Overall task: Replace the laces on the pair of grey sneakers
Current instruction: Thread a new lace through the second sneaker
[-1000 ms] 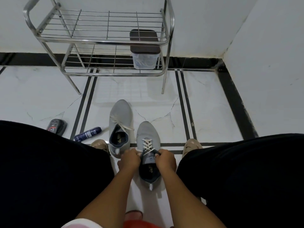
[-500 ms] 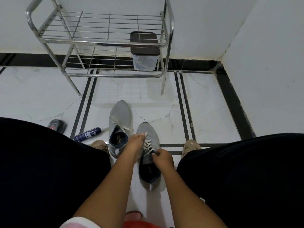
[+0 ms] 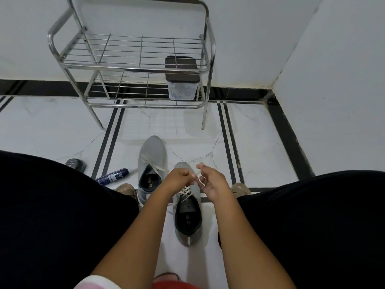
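Observation:
Two grey sneakers stand on the white floor between my knees. The right sneaker (image 3: 188, 217) is nearer me, with a cream lace (image 3: 186, 191) crossed through its upper eyelets. My left hand (image 3: 179, 178) and my right hand (image 3: 210, 181) hover above its toe, both raised off the shoe. Each hand pinches a strand of that lace, pulled up and taut between them. The left sneaker (image 3: 153, 161) lies further out, its cream lace (image 3: 155, 166) loose across the tongue.
A steel wire shoe rack (image 3: 133, 67) stands against the far wall, with a lidded clear plastic box (image 3: 182, 84) on its lower shelf. A blue spray can (image 3: 112, 176) and a small dark tin (image 3: 76, 164) lie on the floor at left. Walls meet at the right corner.
Both hands rose from the right sneaker's eyelets to above its toe, drawing the lace ends up with them. The camera tilted so the rack sits lower in view.

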Demonstrator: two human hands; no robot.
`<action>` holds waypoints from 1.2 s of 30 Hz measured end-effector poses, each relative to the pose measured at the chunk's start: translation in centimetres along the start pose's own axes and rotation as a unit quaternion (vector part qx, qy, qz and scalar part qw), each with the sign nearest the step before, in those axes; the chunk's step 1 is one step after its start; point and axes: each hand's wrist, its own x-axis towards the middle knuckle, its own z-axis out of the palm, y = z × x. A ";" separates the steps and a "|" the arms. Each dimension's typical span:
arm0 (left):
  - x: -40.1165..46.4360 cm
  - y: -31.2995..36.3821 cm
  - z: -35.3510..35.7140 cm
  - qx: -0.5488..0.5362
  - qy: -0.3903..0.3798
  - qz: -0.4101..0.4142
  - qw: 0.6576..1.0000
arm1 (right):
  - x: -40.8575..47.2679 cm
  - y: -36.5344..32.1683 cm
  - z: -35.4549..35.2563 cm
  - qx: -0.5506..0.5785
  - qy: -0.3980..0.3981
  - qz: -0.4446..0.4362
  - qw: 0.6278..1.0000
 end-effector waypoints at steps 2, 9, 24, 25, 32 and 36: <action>-0.1 -0.4 -0.2 0.025 0.008 -0.004 1.000 | -0.1 -0.6 -0.3 0.023 0.021 -0.014 0.999; 1.2 -3.1 -1.5 0.092 0.066 -0.097 0.989 | 0.1 -2.1 -1.8 0.030 0.102 -0.079 0.991; 1.0 -1.5 0.5 -0.008 0.064 0.120 0.991 | -0.9 -2.5 -0.1 -0.255 0.001 -0.171 0.952; 1.0 -1.8 0.5 -0.024 0.069 0.110 0.991 | -0.7 -2.4 -0.1 -0.253 0.005 -0.169 0.953; 1.1 -1.9 0.4 -0.104 0.083 0.069 0.989 | -0.2 -1.8 -0.2 -0.255 0.011 -0.146 0.956; 1.3 -2.3 0.5 -0.097 0.132 0.024 0.986 | 1.2 -0.4 -0.5 -0.184 0.087 -0.095 0.975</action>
